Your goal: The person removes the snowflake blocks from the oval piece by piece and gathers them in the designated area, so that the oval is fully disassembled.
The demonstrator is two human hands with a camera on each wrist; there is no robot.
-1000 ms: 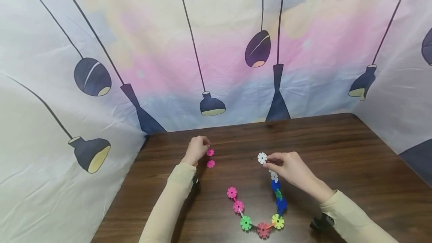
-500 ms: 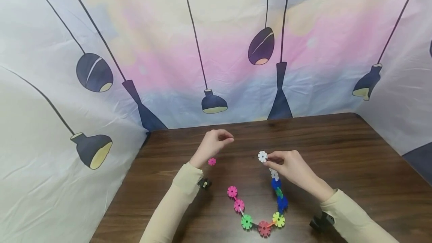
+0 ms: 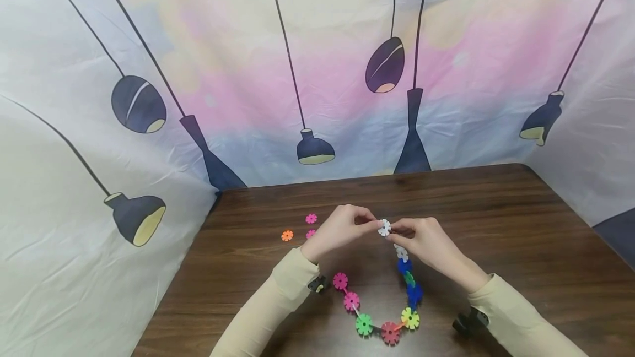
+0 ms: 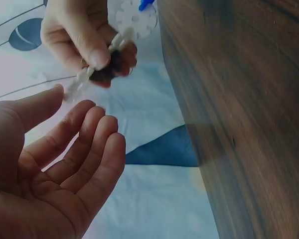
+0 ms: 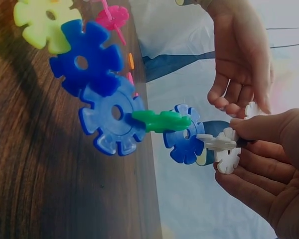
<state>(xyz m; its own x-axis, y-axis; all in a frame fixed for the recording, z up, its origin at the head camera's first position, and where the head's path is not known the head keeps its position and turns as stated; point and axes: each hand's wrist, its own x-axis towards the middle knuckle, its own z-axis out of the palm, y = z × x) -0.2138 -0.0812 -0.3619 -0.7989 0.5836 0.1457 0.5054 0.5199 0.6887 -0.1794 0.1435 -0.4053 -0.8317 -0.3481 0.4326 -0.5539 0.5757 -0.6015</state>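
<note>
My right hand [image 3: 430, 244] pinches the upper end of a chain of interlocking snowflake discs [image 3: 364, 324]. A white snowflake disc [image 3: 384, 227] projects beyond its fingertips. In the left wrist view a dark disc [image 4: 105, 73] shows under the right thumb, with white discs on either side. My left hand [image 3: 339, 230] reaches that white end from the left. Its thumb tip is at the disc's edge, while its fingers [image 4: 102, 154] stay loosely bent and apart from the thumb. Blue [image 5: 87, 57], green [image 5: 162, 121] and white pieces trail from the right hand.
Loose pink discs [image 3: 311, 218] and an orange disc [image 3: 287, 235] lie on the wooden table [image 3: 248, 269], left of the left hand. The chain's pink end [image 3: 340, 281] lies below the left wrist. A lamp-printed cloth [image 3: 238, 70] hangs behind the table.
My left hand has moved right, away from the loose discs, to the white disc, uncovering the pink and orange pieces. The right hand has stayed nearly in place with its grip.
</note>
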